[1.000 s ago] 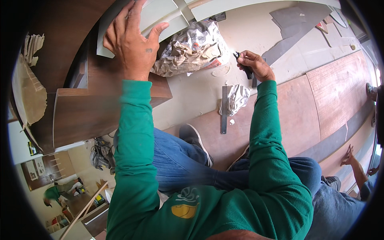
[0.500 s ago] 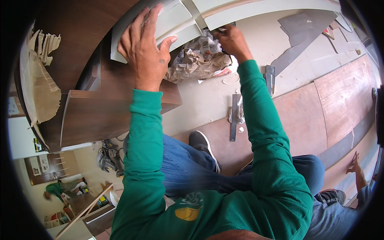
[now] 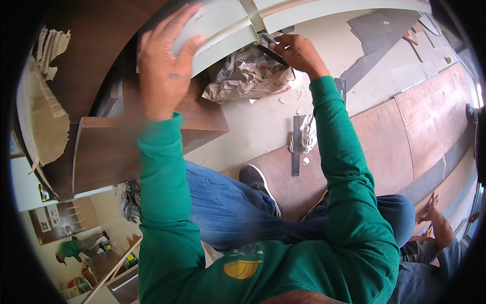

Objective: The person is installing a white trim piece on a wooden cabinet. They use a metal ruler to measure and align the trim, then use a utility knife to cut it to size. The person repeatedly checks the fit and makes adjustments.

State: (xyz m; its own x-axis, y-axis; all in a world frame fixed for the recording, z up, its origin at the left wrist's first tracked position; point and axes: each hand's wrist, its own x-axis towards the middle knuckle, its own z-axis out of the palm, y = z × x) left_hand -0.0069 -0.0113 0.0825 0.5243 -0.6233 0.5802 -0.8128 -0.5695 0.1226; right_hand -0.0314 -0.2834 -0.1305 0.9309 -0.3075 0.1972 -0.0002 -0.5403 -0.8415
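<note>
My left hand (image 3: 164, 66) is at the upper left, its fingers stretched out and slightly blurred against the pale panel (image 3: 217, 43) of a cabinet piece. Whether it touches the panel is hard to tell. In my right hand (image 3: 302, 54) is a slim dark tool (image 3: 273, 54), long and flat; its exact kind does not show. Below that tool lies crumpled brown and printed paper (image 3: 248, 81), close under the panel's edge. A dark brown board or drawer side (image 3: 106, 152) stands near my left forearm.
On the floor are a dark metal straightedge (image 3: 296, 147), a white cloth (image 3: 308, 134) and a grey sheet (image 3: 374, 38). Brown boards (image 3: 435, 116) lie to the right. Torn brown paper (image 3: 43, 111) hangs at left. Another person's arm (image 3: 440, 228) is at lower right; someone in green (image 3: 73, 249) bends at lower left.
My left hand has moved left and down along the panel. The dark tool in my right hand now shows clearly, and that hand has shifted slightly right. The other person's hand at right has moved.
</note>
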